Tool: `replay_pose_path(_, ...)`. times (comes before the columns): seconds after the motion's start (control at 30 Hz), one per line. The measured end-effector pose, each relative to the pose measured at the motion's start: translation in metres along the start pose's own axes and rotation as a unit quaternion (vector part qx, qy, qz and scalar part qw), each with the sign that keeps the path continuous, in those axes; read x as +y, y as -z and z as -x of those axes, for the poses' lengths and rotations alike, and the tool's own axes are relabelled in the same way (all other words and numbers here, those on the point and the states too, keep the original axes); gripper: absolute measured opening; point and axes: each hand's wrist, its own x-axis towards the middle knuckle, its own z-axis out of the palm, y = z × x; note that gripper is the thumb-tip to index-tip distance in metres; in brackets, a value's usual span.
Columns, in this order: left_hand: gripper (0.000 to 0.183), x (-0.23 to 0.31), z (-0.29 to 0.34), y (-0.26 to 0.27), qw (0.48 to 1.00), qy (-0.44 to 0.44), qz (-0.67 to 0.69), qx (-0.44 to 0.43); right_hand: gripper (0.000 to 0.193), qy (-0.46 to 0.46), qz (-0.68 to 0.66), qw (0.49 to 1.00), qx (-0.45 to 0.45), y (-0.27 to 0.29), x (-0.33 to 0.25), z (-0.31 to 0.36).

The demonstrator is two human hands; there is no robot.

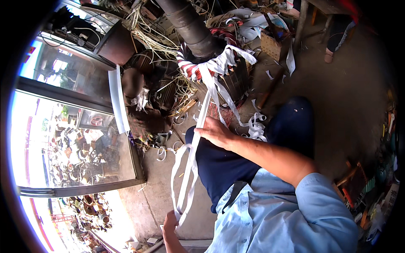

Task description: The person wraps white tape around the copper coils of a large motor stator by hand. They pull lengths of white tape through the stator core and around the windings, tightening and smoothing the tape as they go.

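Note:
A thick dark shaft (185, 27) rises from what looks like a large motor rotor (232, 84). A ring of reddish coil ends (187, 67) circles it, with white tape (217, 64) wound round the ring. From there a long strip of white tape (202, 114) runs down to me. My right hand (214, 133) pinches this strip above my knee. Farther down, at the lower left, my left hand (171, 221) is closed on the same tape, which hangs in loops (179, 168) between my hands. More loose white tape (256, 126) lies curled beside the rotor.
A glass door (84, 139) with a metal frame stands at my left. Tangled pale wires (147, 31) and scrap lie behind and left of the rotor. At the back right is a perforated box (271, 45). Clutter (358, 185) lines the right side. Another person's foot (329, 56) shows at the far right.

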Motion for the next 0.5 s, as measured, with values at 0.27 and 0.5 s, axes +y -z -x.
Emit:
replay_pose_path(0.27,0.018,-0.257,0.088,0.037,0.862,0.422,0.210,0.187,0.031,0.066,-0.259,0.950,0.164,0.005,-0.039,-0.025)
replay_pose_path(0.5,0.022,-0.001,-0.015,0.003,0.911,0.105,0.399,0.009,0.016,0.225,0.185,0.956,-0.022,-0.016,-0.021,0.045)
